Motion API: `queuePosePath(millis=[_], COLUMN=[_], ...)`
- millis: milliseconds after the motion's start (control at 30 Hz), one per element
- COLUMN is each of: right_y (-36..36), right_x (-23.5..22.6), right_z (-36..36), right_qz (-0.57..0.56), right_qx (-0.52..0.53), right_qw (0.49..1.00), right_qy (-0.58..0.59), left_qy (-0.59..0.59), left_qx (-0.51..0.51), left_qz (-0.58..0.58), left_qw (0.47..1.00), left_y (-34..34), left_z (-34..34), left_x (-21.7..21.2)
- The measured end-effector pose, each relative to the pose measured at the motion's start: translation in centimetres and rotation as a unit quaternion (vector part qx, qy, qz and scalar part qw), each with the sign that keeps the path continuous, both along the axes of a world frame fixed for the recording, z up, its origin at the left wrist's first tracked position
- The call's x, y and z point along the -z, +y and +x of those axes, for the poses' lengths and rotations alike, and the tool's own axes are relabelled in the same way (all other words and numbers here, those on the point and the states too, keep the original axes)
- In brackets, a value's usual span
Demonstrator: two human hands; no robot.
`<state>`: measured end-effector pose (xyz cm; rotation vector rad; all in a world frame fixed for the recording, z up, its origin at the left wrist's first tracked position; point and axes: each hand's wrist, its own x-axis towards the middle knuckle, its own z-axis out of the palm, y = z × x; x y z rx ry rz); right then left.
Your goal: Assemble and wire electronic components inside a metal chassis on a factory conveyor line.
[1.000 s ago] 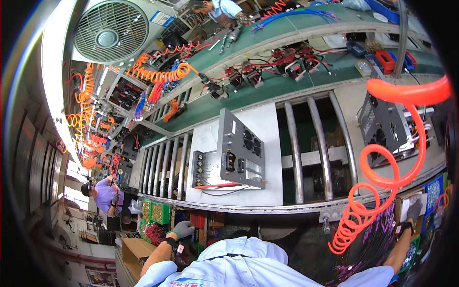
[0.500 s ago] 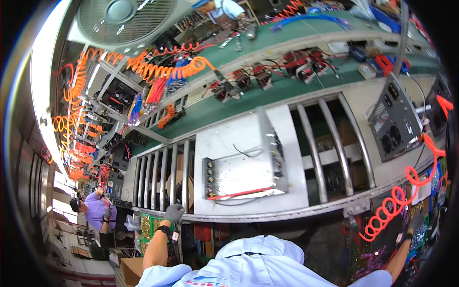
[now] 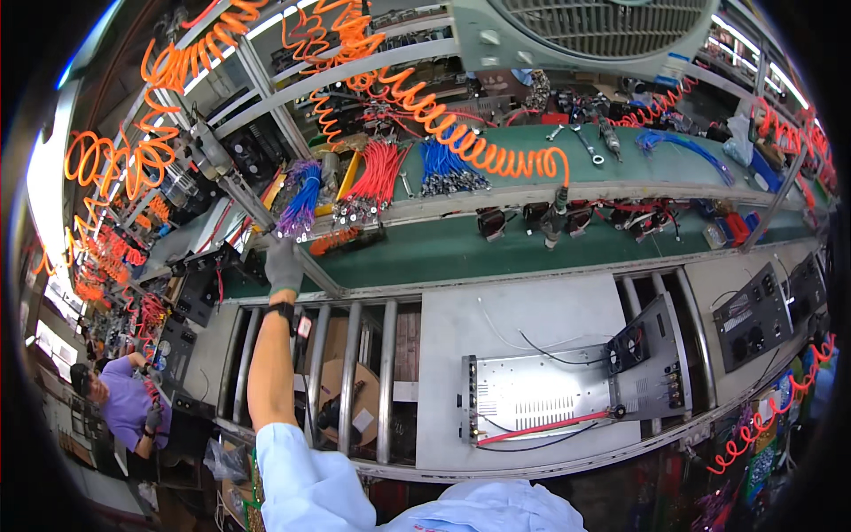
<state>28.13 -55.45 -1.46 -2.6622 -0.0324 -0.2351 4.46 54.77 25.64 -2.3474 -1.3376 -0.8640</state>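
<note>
My left hand [image 3: 284, 266], in a grey glove, reaches forward over the roller conveyor. Its fingers stretch toward a hanging bundle of blue and purple wires [image 3: 302, 197] and the aluminium post beside it. I cannot make out anything held in it. My right hand is out of view. In front of me an open metal computer-style case [image 3: 541, 390] lies on a pale board [image 3: 443, 332]. A red cable [image 3: 545, 426] and a black cable run along its near edge, and a black fan [image 3: 628, 347] sits at its right end.
Red wires [image 3: 377, 173] and blue wires [image 3: 448, 164] hang from the shelf beyond. An orange coiled hose [image 3: 479, 146] holds a hanging driver [image 3: 554, 222]. Dark panels [image 3: 753, 315] stand at the right. A co-worker in purple [image 3: 128, 399] is at the far left.
My left hand has gone from the near rail forward to the hanging wires. The view has shifted, so the case appears lower and further right. My right hand has left the view.
</note>
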Motion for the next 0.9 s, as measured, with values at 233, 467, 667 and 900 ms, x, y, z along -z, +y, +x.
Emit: queuePosePath(millis=[233,467,667,900], right_y=[17.1,24.3,30.6,39.0], right_x=[-4.0,-7.7,-3.9,-4.8], right_z=[-17.1,-16.2,-7.3,-1.0], right_qz=[0.026,0.037,0.125,0.244], right_qx=[-0.044,-0.129,-0.180,-0.199], right_qw=[0.990,0.974,0.964,0.915], right_qy=[0.130,0.182,0.152,0.252], left_qy=[0.137,0.127,0.066,-0.160], left_qx=[-0.098,-0.027,-0.063,0.029], left_qz=[0.003,0.112,-0.101,-0.349], left_qw=[0.986,0.985,0.991,0.923], left_y=[9.2,8.6,7.8,4.0], left_z=[3.6,3.7,3.7,1.2], left_x=[-2.8,-3.1,-4.2,0.7])
